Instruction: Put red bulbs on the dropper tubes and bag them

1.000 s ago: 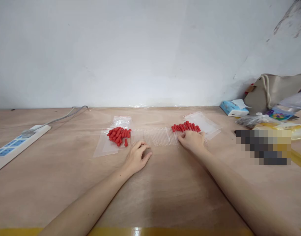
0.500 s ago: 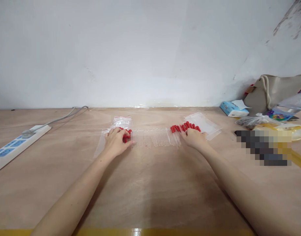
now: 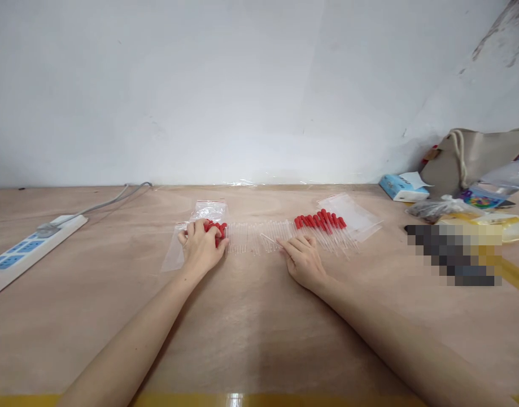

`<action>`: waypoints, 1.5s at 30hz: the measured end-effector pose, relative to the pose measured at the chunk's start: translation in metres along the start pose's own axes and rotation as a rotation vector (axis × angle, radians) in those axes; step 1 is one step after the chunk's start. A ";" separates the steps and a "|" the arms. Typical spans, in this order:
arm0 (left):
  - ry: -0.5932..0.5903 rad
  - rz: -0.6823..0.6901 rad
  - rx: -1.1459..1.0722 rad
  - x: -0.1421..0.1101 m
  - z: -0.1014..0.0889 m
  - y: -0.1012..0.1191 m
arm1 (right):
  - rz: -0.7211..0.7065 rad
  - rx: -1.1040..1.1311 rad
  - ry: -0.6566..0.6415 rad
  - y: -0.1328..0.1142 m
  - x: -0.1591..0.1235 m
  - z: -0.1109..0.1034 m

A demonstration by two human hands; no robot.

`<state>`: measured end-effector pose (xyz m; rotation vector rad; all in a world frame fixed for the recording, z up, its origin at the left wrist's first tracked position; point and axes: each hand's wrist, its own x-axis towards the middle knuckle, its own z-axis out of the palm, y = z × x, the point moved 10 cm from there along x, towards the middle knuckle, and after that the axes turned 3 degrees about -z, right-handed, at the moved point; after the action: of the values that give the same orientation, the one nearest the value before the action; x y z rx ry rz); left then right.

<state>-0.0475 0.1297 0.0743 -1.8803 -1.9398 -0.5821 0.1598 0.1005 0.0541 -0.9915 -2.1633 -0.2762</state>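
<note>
My left hand [image 3: 200,247] rests over a small heap of red rubber bulbs [image 3: 221,229]. Its fingers are curved and its thumb stands apart from them; the fingertips are partly hidden. A row of clear glass dropper tubes [image 3: 242,237] lies side by side between my hands. One slanted glass tube [image 3: 268,239] has its near end pinched in my right hand [image 3: 304,260], and it crosses over the row. Just beyond my right hand lie several droppers with red bulbs [image 3: 322,219] fitted on their glass tubes, bulbs pointing toward the wall.
Clear zip bags [image 3: 174,251] lie under and beside the left heap, and another zip bag [image 3: 352,215] is behind the droppers. A power strip [image 3: 34,249] with a grey cable stands at left. At right are a tissue pack [image 3: 403,186], a grey bag [image 3: 488,152] and a blurred-out dark object [image 3: 449,257].
My right hand has moved left from the bulbed droppers to the row, and now pinches a glass tube, tilted up from the others. My left hand stays at the red bulbs, shifted slightly.
</note>
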 end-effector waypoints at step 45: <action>-0.073 0.362 -0.677 -0.020 -0.013 0.058 | 0.196 0.209 0.075 0.038 -0.006 -0.008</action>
<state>0.0104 0.1069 0.0765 -2.6038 -1.4751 -1.1643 0.1945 0.1191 0.0518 -1.0452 -1.9645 0.0064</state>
